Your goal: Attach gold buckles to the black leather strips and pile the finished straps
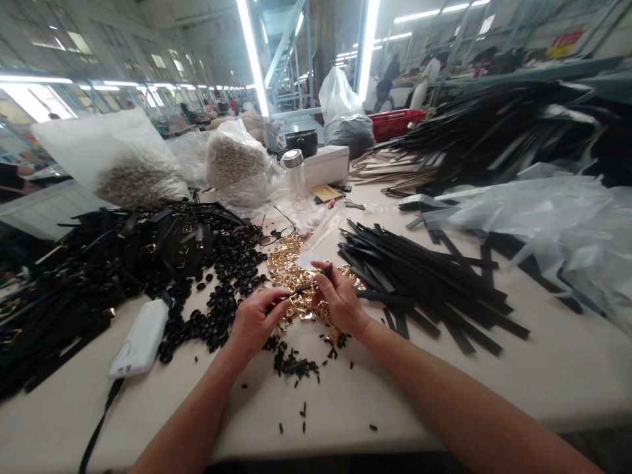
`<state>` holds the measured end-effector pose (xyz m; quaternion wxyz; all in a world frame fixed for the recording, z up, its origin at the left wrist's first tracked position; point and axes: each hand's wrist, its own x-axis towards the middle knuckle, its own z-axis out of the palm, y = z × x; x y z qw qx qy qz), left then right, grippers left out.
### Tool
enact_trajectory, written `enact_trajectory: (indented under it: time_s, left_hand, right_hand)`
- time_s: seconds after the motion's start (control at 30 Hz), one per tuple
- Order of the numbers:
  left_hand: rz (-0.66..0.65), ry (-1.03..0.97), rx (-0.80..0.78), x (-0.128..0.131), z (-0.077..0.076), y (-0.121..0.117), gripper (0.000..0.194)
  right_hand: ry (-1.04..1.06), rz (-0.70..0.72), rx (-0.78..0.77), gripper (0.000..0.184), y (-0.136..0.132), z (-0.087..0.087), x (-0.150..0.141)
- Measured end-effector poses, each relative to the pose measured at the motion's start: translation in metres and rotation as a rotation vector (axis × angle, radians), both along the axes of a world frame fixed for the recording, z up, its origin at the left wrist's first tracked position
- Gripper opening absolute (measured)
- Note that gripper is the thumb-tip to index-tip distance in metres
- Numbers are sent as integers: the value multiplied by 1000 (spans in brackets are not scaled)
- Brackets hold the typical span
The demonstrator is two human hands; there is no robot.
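Note:
Between my two hands runs a thin black strap (pixel 305 287), held over a heap of gold buckles (pixel 286 260). My left hand (pixel 257 319) pinches the strap between thumb and fingers on the left side. The fingers of my right hand (pixel 340 301) are closed on it too, and a dark end sticks up past the fingertips. Whether a buckle sits on the strap is too small to tell. Close by on the left lies a pile of small black rings (pixel 232 283). Small black cut pieces (pixel 296 365) are scattered just below my hands.
Black strips (pixel 415 283) lie fanned out at right, near crumpled plastic (pixel 557 217). Finished-looking buckled straps (pixel 123 250) are heaped at left behind a white power bank (pixel 141 339) with a cable. A glass bottle (pixel 295 174), eyeglasses (pixel 277 234) and filled bags (pixel 234 158) stand or lie farther back.

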<state>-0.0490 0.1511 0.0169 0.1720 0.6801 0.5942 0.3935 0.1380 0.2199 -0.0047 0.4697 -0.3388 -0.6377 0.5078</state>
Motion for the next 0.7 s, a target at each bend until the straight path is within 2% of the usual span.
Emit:
enact_trajectory:
  time_s: [0.3, 0.43, 0.53, 0.7]
  left_hand:
    - [11, -96, -88, 1, -3, -1, 25]
    - [80, -199, -91, -4, -4, 1, 27]
    - [131, -248, -93, -7, -3, 3, 29]
    - [122, -264, -104, -6, -2, 3, 29]
  right_hand:
    - [20, 20, -53, 53, 2, -5, -2]
    - [-44, 32, -54, 56, 1, -3, -3]
    - [-82, 53, -35, 55, 0, -2, -4]
    - [-91, 27, -20, 50, -1, -1, -3]
